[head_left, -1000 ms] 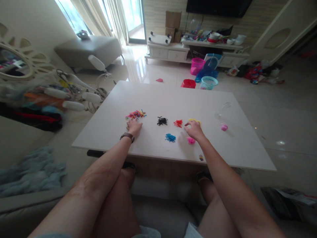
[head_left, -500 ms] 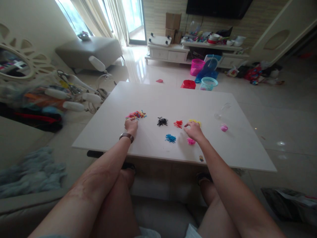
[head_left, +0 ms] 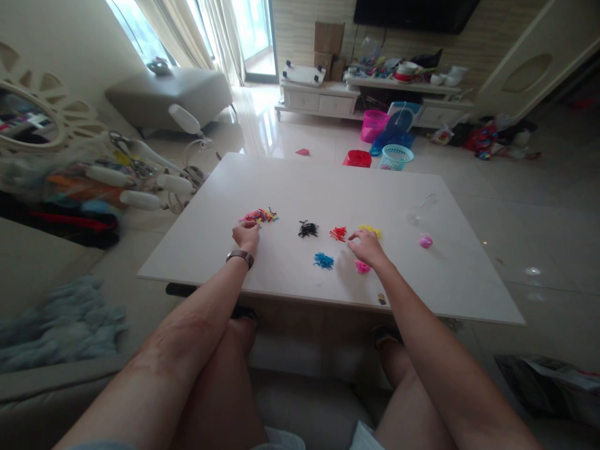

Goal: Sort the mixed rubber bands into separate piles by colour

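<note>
My left hand (head_left: 246,237) is at the near edge of a mixed heap of small coloured strips (head_left: 262,215), its fingers pinched together; whatever is between them is too small to make out. Over the table, my right hand (head_left: 366,247) hovers between the red pile (head_left: 338,234) and the yellow pile (head_left: 372,231), thumb and forefinger apart, nothing visible in them. The pink pile (head_left: 362,267) lies just below that hand, partly covered by it. Between my hands are a black pile (head_left: 308,229) and, nearer me, a blue pile (head_left: 324,260).
On the right of the white table (head_left: 281,181) lie a pink lump (head_left: 425,241) and a clear plastic item (head_left: 422,209). A small sticker (head_left: 381,299) is at the near edge. Beyond the table stand a red stool (head_left: 357,158) and a light-blue basket (head_left: 396,156).
My left hand has shifted very slightly at the near edge of the mixed heap, fingers still pinched. The right hand stays almost where it was; the piles look the same.
</note>
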Tool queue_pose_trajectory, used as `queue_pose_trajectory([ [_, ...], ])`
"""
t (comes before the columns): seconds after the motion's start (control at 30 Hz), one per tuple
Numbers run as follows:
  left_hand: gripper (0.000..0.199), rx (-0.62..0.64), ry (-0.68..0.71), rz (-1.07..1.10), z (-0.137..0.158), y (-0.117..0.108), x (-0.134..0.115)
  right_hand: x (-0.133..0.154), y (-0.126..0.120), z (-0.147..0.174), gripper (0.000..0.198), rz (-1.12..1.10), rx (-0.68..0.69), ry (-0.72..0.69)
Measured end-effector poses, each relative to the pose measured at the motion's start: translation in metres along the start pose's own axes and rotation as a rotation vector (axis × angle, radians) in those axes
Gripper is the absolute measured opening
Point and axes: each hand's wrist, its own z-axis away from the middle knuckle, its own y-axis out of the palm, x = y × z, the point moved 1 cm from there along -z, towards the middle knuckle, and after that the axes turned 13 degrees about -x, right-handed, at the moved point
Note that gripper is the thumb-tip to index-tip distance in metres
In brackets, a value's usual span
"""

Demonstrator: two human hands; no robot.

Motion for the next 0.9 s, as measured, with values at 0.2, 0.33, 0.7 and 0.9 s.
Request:
queue_pose_trajectory([
  [0.2,0.027,0.004,0.013,0.024,0.001,0.002,0.001,0.001,0.001,0.001,0.023,-0.007,0.007,-0.005],
  [0.33,0.024,0.032,0.041,0.048,0.000,0.004,0.002,0.002,0.001,0.001,0.023,-0.007,0.017,-0.011],
  [0.7,0.019,0.590,0.015,0.360,0.047,0.019,-0.025,0.027,-0.006,0.008,0.016,-0.272,0.096,-0.065],
  [0.9,0.034,1.073,-0.012,0.452,0.102,0.016,-0.040,0.050,-0.003,0.018,0.009,-0.481,0.126,-0.105],
])
